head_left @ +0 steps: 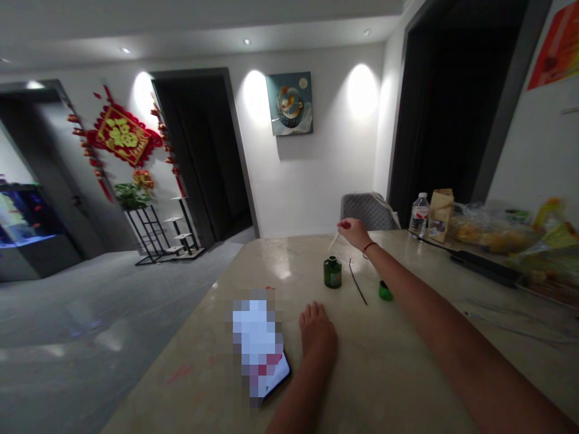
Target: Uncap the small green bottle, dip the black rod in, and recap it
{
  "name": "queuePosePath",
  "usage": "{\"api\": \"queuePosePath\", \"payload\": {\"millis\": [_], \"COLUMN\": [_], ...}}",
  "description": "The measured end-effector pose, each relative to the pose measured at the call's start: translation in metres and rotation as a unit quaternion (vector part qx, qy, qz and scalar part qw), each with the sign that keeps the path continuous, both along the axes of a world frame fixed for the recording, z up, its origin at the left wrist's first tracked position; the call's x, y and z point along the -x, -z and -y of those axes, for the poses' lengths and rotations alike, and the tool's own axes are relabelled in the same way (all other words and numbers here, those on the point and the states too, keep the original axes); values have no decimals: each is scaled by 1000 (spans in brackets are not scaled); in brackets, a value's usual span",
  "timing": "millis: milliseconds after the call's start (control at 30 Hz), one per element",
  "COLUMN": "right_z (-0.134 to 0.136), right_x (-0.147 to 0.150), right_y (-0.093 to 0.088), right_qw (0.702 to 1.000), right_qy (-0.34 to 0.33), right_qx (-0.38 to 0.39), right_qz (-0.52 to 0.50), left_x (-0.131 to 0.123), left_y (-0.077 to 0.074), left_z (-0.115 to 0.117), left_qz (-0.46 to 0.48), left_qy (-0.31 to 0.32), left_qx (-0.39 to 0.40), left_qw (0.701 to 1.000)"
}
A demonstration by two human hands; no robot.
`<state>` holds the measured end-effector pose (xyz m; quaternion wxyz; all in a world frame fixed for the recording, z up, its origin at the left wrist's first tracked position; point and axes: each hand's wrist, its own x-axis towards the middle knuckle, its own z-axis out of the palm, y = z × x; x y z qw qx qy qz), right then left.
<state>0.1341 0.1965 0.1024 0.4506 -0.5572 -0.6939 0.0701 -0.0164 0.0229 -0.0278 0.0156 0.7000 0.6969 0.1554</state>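
Near edge: left hand point(318, 328) lies palm down on the table point(398, 374), fingers loose, holding nothing. Phone point(277, 375) sits just left of it, almost touching; its screen is blurred out.

Mid table: right forearm runs in from the near right, reaching far. Small green cap point(385, 292) lies right beside the forearm, on its left. Thin black strand point(357, 281) lies flat between the cap and the green bottle point(332, 272). Bottle stands upright, cap off, apart from both hands.

Further out: right hand point(355, 232) is raised above the table, just beyond and right of the bottle. Thumb and fingertips are pinched on a thin white stick point(333, 242), which slants down to the left; its tip hangs above the bottle, not touching. Red band point(368, 247) on that wrist.

Far right: long dark object point(484, 265), can't tell what it is, then plastic bags point(493, 232), brown paper bag point(440, 214) and water bottle point(419, 214). Grey chair point(368, 211) at the far end.
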Motion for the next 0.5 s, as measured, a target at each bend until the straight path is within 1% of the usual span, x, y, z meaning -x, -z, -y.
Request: {"api": "queuePosePath", "payload": {"millis": [67, 100, 200, 333, 500], "right_z": [3, 5, 14, 24, 29], "right_x": [6, 8, 9, 1, -3], "right_y": [-6, -6, -2, 3, 2], "right_qw": [994, 990, 982, 981, 986], "right_qy": [-32, -52, -100, -113, -114], "right_qx": [-70, -90, -91, -90, -91], "right_qz": [-73, -100, -130, -130, -87], "left_x": [0, 0, 0, 0, -1], "left_y": [1, 1, 1, 1, 0], "left_z": [0, 0, 0, 0, 0], "left_qz": [1, 3, 7, 5, -1], "left_qy": [-1, 0, 3, 3, 3], "left_qx": [0, 0, 1, 7, 10], "left_qw": [1000, 1000, 1000, 1000, 1000]}}
